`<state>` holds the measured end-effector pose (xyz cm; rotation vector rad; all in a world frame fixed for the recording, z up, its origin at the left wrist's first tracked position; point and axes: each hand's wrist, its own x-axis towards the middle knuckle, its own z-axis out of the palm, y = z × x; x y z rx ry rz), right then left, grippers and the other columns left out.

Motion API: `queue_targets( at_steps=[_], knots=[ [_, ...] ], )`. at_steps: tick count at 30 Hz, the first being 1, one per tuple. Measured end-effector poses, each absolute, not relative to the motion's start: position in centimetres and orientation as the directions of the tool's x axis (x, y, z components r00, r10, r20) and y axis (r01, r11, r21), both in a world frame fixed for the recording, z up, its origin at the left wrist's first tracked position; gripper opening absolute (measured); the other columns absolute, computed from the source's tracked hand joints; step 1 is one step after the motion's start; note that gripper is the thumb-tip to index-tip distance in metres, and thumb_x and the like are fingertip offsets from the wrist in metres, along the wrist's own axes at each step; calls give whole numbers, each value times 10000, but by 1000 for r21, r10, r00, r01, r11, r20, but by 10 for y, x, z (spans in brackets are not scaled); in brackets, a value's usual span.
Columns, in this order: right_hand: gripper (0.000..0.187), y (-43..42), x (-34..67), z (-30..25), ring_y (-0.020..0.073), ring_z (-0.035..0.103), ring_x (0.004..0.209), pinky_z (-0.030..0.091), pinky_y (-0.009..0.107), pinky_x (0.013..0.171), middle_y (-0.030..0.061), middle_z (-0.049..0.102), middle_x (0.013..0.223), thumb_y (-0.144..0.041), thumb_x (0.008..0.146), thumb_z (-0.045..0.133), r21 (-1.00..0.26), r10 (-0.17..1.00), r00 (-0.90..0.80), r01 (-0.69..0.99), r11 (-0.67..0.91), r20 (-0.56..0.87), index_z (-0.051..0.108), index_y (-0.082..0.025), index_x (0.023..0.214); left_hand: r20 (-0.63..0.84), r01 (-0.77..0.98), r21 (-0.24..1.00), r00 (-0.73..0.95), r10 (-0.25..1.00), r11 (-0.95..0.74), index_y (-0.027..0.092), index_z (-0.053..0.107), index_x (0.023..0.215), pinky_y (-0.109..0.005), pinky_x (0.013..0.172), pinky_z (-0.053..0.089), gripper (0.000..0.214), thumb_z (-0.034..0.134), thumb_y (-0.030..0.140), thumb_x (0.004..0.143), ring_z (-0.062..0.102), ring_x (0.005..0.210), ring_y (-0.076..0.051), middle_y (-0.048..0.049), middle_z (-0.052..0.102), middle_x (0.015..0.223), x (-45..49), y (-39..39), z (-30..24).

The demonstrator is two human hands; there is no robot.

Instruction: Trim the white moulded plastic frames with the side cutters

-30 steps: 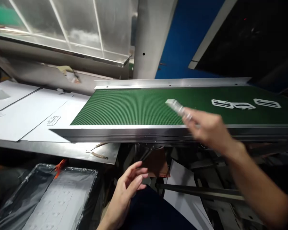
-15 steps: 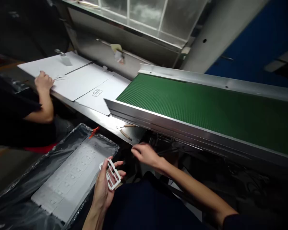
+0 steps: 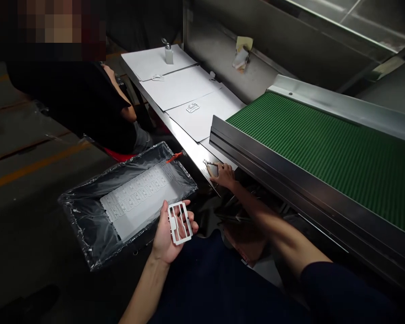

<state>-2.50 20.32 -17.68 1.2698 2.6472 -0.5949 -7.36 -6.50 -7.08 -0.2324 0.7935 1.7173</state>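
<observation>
One white frame is gripped by the left hand's fingers in the head view. At the near corner of the bench, the right hand touches pliers; whether its fingers are closed, I cannot tell. Grasping them seems the step in hand, calling for both handles together. Off the bench's front edge, a plastic-lined bin holds rows of pale pieces.

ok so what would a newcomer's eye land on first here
Likely first, the ribbed green conveyor belt slanting across the right side. Then the white slotted frame resting in the left hand, at lower centre. Left of that is a plastic-lined bin with white pieces in rows, and the right hand is at the pliers on the metal table.
</observation>
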Motion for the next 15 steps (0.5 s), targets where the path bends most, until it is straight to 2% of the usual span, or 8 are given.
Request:
queue_targets(
  at_steps=[4, 6, 8, 11, 13, 15],
  knots=[
    [760, 208, -24, -174, 331, 305, 1227, 232, 418, 1020, 185, 381, 1294, -360, 640, 712, -386, 729, -610, 782, 489, -311, 388, -129, 1288, -551, -930, 355, -288, 783, -93, 132, 596, 1050, -329, 629, 525, 461, 350, 494, 905, 621, 666, -210, -70, 600, 738, -74, -60, -70],
    [666, 209, -23, -171, 340, 310, 1237, 226, 429, 1030, 203, 397, 1290, -336, 658, 682, -449, 746, -577, 792, 413, -331, 443, -99, 1233, -559, -933, 350, -280, 780, -84, 126, 595, 1059, -330, 634, 535, 465, 344, 489, 909, 627, 697, -215, -78, 607, 762, -74, -57, -71],
    [548, 204, -16, -168, 354, 381, 1194, 285, 448, 998, 224, 473, 1214, -358, 678, 645, -530, 737, -553, 788, 313, -389, 521, -64, 1125, -558, -934, 348, -272, 784, -77, 124, 592, 1068, -327, 624, 543, 468, 329, 479, 916, 628, 708, -214, -79, 611, 777, -74, -54, -72],
    [449, 183, 7, -159, 305, 554, 1007, 437, 426, 856, 208, 596, 1024, -432, 769, 509, -684, 638, -588, 718, 127, -498, 575, -52, 1000, -558, -938, 337, -264, 787, -76, 117, 596, 1068, -325, 624, 549, 468, 325, 469, 920, 627, 714, -210, -81, 617, 780, -73, -48, -75],
    [423, 160, 32, -150, 240, 606, 910, 494, 380, 769, 177, 626, 991, -406, 836, 371, -778, 550, -650, 628, -1, -525, 565, -77, 1020, -568, -941, 328, -263, 780, -79, 108, 601, 1066, -333, 646, 551, 465, 338, 463, 920, 629, 746, -216, -92, 628, 792, -72, -44, -76],
    [385, 136, 58, -140, 197, 620, 882, 514, 356, 741, 141, 633, 1002, -322, 839, 306, -835, 488, -706, 541, -98, -514, 541, -118, 1066, -571, -944, 321, -258, 780, -78, 98, 605, 1060, -340, 660, 550, 466, 343, 457, 920, 625, 767, -218, -103, 632, 810, -70, -40, -77]
  ],
)
